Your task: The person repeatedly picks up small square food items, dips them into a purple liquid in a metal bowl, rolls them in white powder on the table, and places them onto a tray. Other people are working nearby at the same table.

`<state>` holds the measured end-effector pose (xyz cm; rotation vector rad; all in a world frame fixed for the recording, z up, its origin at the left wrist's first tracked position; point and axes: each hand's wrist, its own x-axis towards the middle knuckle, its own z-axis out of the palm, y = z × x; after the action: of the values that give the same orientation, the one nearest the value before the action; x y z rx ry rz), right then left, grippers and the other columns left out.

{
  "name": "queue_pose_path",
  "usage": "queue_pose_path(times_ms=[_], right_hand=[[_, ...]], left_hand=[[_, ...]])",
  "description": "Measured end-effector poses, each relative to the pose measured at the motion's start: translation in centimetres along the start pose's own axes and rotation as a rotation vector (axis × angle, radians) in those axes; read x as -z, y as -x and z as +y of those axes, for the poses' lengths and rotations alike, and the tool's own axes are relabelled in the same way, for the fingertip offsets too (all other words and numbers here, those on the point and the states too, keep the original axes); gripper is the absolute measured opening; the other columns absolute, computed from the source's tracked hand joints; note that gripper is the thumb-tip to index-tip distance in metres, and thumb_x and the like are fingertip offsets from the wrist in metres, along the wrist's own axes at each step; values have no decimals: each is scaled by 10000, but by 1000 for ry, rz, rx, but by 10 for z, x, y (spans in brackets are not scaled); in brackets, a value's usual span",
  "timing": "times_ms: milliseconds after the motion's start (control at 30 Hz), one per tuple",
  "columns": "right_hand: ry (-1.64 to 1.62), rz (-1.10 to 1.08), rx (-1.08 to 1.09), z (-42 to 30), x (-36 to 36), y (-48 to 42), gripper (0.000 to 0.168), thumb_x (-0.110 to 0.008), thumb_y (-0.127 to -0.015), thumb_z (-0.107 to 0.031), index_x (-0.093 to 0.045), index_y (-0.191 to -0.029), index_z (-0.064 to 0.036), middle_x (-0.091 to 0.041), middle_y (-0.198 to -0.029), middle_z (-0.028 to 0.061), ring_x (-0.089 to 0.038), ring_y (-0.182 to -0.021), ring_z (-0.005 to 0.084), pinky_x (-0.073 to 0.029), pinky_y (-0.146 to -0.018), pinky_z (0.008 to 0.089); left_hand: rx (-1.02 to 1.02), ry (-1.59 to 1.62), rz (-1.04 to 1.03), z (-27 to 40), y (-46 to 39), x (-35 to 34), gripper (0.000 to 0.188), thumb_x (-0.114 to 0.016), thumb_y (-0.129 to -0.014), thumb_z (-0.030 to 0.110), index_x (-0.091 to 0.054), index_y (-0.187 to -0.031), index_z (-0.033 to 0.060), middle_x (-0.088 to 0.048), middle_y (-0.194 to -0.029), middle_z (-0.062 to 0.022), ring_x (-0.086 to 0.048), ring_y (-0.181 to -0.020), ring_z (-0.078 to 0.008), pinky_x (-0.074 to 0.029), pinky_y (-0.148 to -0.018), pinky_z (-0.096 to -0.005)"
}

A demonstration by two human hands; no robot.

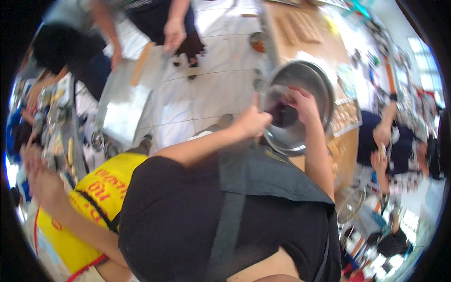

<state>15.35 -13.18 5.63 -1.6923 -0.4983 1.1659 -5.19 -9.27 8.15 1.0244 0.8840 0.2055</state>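
Note:
A large stainless steel bowl (319, 116) is at the near edge of the wooden table, its mouth facing me. My left hand (252, 121) is closed at the bowl's left rim and appears to grip it; the fingers on the far side are hidden. Over the bowl's mouth, my right hand (303, 104) pinches a translucent whitish piece (282, 91), too blurred to name exactly. Dark matter (283, 114) shows in the bowl below my fingers. A dark apron (267, 172) covers my front.
Long dough-like pieces (297, 26) lie on the wooden table (327, 53), with a tray of small pieces (345, 118) at right. A person (174, 33) at upper left holds a large metal tray (123, 102). Beside me at left, another person wears a yellow apron (105, 176).

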Motion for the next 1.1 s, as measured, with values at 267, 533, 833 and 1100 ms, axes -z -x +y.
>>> queue_pose_path(times_ms=[267,533,833,1100], right_hand=[[-399,-86,-49,6,9,12,253,-553,-801,-114,-546,-1016,21,-578,-927,99,-568,-810,166,-474,-662,281],[347,142,157,18,-5,6,300,-700,-677,-207,-579,-856,1,-584,-870,140,-572,-747,220,-467,-652,287],[1093,293,460,38,-27,-24,214,-630,-638,-107,-592,-835,-32,-555,-843,203,-550,-826,367,-463,-731,416],[172,170,53,8,-16,-44,213,-618,-724,-171,-584,-838,6,-582,-760,110,-558,-655,226,-474,-649,324]], left_hand=[[-156,8,-16,-18,-8,9,877,-476,-656,32,34,-1370,18,-483,-621,-70,-415,-369,-145,-346,-332,-288],[-128,64,-69,-10,-6,14,869,-460,-660,8,43,-1368,24,-471,-653,-76,-400,-370,-136,-323,-321,-285],[-92,22,-82,2,-30,27,898,-466,-653,18,88,-1360,10,-453,-585,-64,-402,-363,-140,-327,-326,-292],[-67,49,-114,19,-52,48,898,-469,-656,15,85,-1362,14,-468,-616,-72,-407,-374,-137,-325,-330,-288]])
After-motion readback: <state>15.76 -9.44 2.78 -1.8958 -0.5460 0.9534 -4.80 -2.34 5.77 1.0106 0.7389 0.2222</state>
